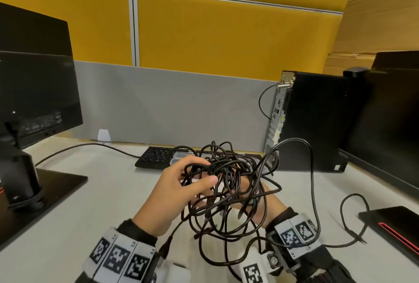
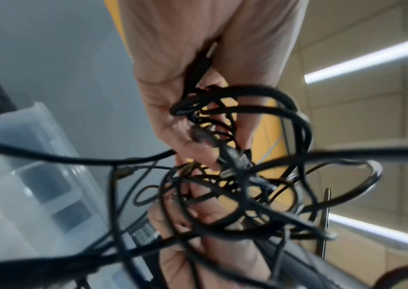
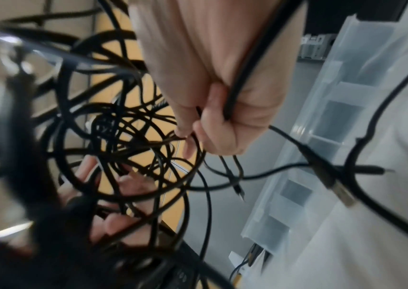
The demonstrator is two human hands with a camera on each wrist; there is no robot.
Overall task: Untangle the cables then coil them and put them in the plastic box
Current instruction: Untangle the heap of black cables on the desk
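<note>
A tangle of thin black cables (image 1: 226,183) hangs in the air above the white desk (image 1: 108,192), held between both hands. My left hand (image 1: 204,171) grips strands on the tangle's left side, thumb and fingers curled round them (image 2: 198,101). My right hand (image 1: 244,189) sits largely behind the loops and its fingers pinch several strands (image 3: 217,121). One cable trails right, and its jack plug (image 1: 362,240) lies on the desk. A USB plug (image 3: 341,193) dangles free. The translucent plastic box (image 1: 179,158) stands just beyond the hands, with its dividers visible (image 3: 334,117) (image 2: 24,156).
A black keyboard (image 1: 158,155) lies behind the box against a grey partition. A monitor on its stand (image 1: 38,92) is at the left. A black PC tower (image 1: 313,119) and a second monitor (image 1: 390,124) are at the right. A black pad with a red stripe (image 1: 394,223) lies near right.
</note>
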